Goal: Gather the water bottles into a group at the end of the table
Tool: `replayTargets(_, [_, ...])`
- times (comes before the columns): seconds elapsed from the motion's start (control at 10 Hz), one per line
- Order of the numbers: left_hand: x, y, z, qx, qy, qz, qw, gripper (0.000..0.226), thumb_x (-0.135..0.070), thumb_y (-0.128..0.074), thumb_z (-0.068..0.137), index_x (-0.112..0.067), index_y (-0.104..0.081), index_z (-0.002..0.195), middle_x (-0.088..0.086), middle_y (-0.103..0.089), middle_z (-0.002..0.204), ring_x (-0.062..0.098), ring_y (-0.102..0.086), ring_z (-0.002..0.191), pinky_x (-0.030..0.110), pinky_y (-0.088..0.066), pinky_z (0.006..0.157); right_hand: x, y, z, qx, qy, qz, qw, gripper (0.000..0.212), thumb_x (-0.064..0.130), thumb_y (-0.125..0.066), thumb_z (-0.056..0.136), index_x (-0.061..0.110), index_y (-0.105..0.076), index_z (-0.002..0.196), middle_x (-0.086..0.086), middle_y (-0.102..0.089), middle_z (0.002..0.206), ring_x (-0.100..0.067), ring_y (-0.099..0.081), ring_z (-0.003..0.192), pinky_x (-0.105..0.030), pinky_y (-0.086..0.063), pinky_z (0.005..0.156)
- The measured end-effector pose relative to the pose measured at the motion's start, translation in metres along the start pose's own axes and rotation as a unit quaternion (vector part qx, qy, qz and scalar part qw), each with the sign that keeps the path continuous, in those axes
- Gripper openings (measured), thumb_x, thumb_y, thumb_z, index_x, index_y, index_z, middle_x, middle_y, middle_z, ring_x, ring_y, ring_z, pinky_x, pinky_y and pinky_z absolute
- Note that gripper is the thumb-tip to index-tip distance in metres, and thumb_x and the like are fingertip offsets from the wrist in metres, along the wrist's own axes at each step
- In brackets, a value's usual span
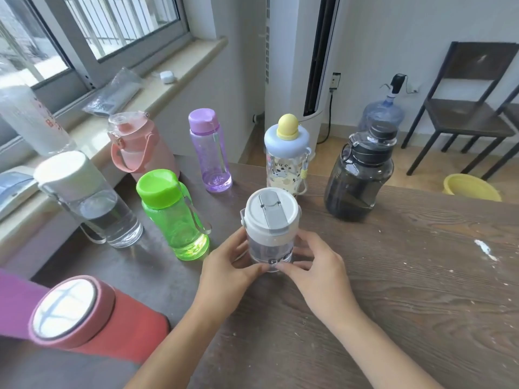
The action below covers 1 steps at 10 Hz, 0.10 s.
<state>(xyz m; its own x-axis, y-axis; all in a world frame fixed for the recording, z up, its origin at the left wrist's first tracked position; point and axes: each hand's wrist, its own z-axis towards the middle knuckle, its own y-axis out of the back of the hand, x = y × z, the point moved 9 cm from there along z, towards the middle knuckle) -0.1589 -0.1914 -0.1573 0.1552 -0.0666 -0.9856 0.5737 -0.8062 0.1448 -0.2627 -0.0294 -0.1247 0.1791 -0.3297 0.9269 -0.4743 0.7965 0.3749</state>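
A small clear bottle with a grey-white flip lid stands upright on the wooden table. My left hand and my right hand wrap its lower body from both sides. Around it stand a green bottle, a clear bottle with a white cap, a pink bottle with a strap, a purple bottle, a cartoon bottle with a blue and yellow lid and a big dark jug. A red flask stands nearest, at the lower left.
A window sill runs along the left with a plastic bag and a small white case. Beyond the table's far edge are a tall white air conditioner, a blue water jug with a pump, a yellow basin and a dark chair.
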Motion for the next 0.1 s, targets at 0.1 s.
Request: replayTargets(0.1, [-0.0003,-0.0018,-0.0068,-0.018,-0.002,-0.024,1.000,0.093,0.009,-0.089,0.076,-0.019,-0.054,0.158,-0.009,-0.071,0.147,0.004,-0.065,0.138,0.026,-0.054,0.113,-0.0037,0.0076,-0.0058,-0.007,-0.011,0.000,1.000,0.067,0.007,-0.085,0.075,0.024,-0.060,0.135,0.006,-0.067,0.121,0.004,-0.068,0.099,-0.008,-0.054,0.077])
